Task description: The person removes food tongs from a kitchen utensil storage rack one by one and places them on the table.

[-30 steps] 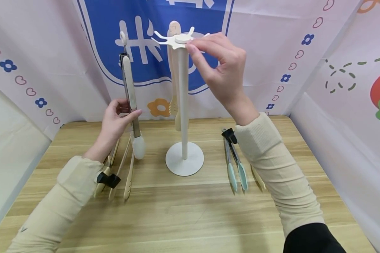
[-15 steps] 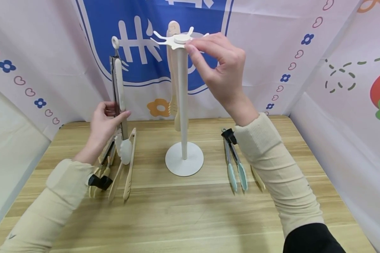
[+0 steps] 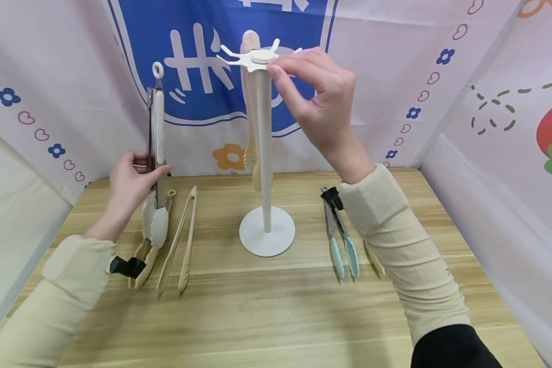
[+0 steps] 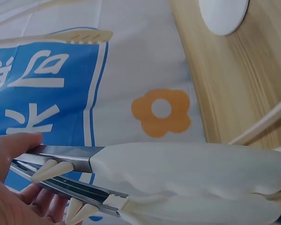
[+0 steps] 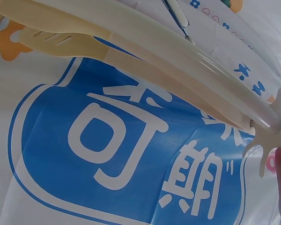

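Note:
My left hand (image 3: 128,181) grips a pair of metal tongs (image 3: 160,128) with white handle grips and white scalloped tips, held upright with the loop on top. In the left wrist view the white tips (image 4: 187,168) lie close together. The thumb and fingertips of my right hand (image 3: 324,94) pinch the hooked top of a white stand (image 3: 265,158) at its right side. Beige wooden-looking tongs (image 3: 250,97) hang from a hook at the stand's back; their slotted end (image 5: 65,44) shows in the right wrist view.
Beige tongs (image 3: 187,240) lie spread on the table left of the stand. Another yellowish pair (image 3: 149,266) is partly hidden behind the left wrist and the white tongs. Teal-tipped tongs (image 3: 340,245) lie on the right, beside a yellowish piece (image 3: 373,259) mostly under the right sleeve.
My left hand has moved left and slightly down with the white-tipped tongs, away from the stand, uncovering the beige tongs on the table. My right hand stays at the stand's top.

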Action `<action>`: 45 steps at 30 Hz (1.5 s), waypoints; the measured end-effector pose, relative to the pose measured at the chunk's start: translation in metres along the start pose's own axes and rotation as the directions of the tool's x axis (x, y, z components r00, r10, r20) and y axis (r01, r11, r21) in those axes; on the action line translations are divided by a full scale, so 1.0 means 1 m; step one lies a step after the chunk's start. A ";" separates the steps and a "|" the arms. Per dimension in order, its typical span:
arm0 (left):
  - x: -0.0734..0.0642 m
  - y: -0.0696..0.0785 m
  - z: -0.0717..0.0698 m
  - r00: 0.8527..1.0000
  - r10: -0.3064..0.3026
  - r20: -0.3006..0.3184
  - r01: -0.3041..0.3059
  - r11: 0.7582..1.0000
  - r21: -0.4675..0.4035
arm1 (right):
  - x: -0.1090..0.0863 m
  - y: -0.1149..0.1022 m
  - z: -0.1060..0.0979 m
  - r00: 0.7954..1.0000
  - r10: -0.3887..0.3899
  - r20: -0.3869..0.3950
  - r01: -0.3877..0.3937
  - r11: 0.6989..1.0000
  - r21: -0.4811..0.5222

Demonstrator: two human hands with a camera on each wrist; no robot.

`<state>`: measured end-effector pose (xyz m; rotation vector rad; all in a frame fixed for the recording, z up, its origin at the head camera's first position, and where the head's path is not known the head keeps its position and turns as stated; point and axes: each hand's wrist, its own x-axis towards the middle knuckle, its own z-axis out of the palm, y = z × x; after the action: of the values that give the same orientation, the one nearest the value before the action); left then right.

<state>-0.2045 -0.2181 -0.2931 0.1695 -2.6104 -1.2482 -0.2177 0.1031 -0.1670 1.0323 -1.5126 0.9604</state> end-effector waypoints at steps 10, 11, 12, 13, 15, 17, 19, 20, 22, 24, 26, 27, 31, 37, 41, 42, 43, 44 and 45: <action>0.000 -0.009 -0.013 0.999 -0.003 0.046 0.000 0.997 0.072 | 0.001 0.000 0.001 1.000 -0.010 -0.027 0.010 1.000 0.013; 0.000 -0.010 -0.015 0.999 -0.005 0.046 0.001 0.997 0.082 | 0.001 0.000 0.001 1.000 -0.011 -0.028 0.012 1.000 0.015; -0.001 -0.011 -0.016 0.999 -0.007 0.047 0.003 0.996 0.094 | 0.001 0.000 0.001 1.000 -0.010 -0.026 0.010 1.000 0.015; -0.001 -0.011 -0.017 0.999 -0.008 0.049 0.003 0.995 0.099 | 0.001 0.000 0.001 1.000 -0.009 -0.023 0.009 1.000 0.014; -0.001 -0.013 -0.020 0.998 -0.013 0.055 0.006 0.993 0.118 | 0.000 0.000 0.001 1.000 -0.006 -0.018 0.006 1.000 0.011; -0.001 -0.016 -0.023 0.998 -0.018 0.061 0.010 0.990 0.139 | 0.000 0.000 0.001 1.000 -0.005 -0.013 0.005 1.000 0.007; -0.001 -0.019 -0.026 0.998 -0.022 0.067 0.011 0.988 0.157 | 0.000 0.000 0.001 1.000 -0.002 -0.012 0.002 1.000 0.006; -0.001 -0.021 -0.027 0.997 -0.025 0.071 0.013 0.986 0.164 | 0.000 -0.001 0.001 1.000 -0.001 -0.012 0.001 1.000 0.006; -0.001 -0.025 -0.030 0.996 -0.029 0.079 0.015 0.984 0.179 | 0.000 -0.001 0.001 1.000 0.000 -0.014 0.000 1.000 0.007; 0.000 -0.029 -0.034 0.996 -0.033 0.086 0.015 0.981 0.195 | 0.000 -0.001 0.002 1.000 0.000 -0.020 0.000 1.000 0.007; 0.001 -0.033 -0.036 0.994 -0.038 0.099 0.017 0.979 0.203 | 0.000 -0.001 0.002 1.000 0.002 -0.021 -0.002 1.000 0.006; 0.001 -0.035 -0.037 0.994 -0.038 0.105 0.015 0.977 0.213 | 0.000 -0.001 0.002 1.000 0.004 -0.020 -0.004 1.000 0.004; 0.001 -0.043 -0.042 0.990 -0.041 0.134 0.007 0.969 0.247 | 0.000 -0.001 0.001 1.000 0.008 -0.011 -0.008 1.000 -0.008; 0.002 -0.055 -0.050 0.982 -0.066 0.179 0.006 0.949 0.315 | -0.001 -0.001 0.000 1.000 0.014 0.001 -0.014 1.000 -0.012; 0.004 -0.063 -0.055 0.972 -0.077 0.221 -0.001 0.943 0.333 | 0.000 -0.001 0.001 1.000 0.014 0.002 -0.014 1.000 -0.018; 0.004 -0.064 -0.056 0.970 -0.072 0.231 -0.009 0.943 0.334 | 0.000 -0.001 0.001 1.000 0.014 0.002 -0.014 1.000 -0.020; 0.004 -0.065 -0.057 0.968 -0.067 0.241 -0.018 0.941 0.337 | 0.000 -0.001 0.001 1.000 0.013 0.001 -0.013 1.000 -0.022; 0.005 -0.067 -0.057 0.966 -0.064 0.250 -0.026 0.940 0.340 | 0.000 -0.001 0.001 1.000 0.014 0.000 -0.014 1.000 -0.021; 0.005 -0.068 -0.058 0.963 -0.063 0.262 -0.031 0.939 0.342 | 0.000 -0.001 0.001 1.000 0.014 -0.001 -0.015 1.000 -0.021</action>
<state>-0.1936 -0.3053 -0.3102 0.0858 -3.0556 -0.8575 -0.2166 0.1019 -0.1672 1.0073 -1.5281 0.9533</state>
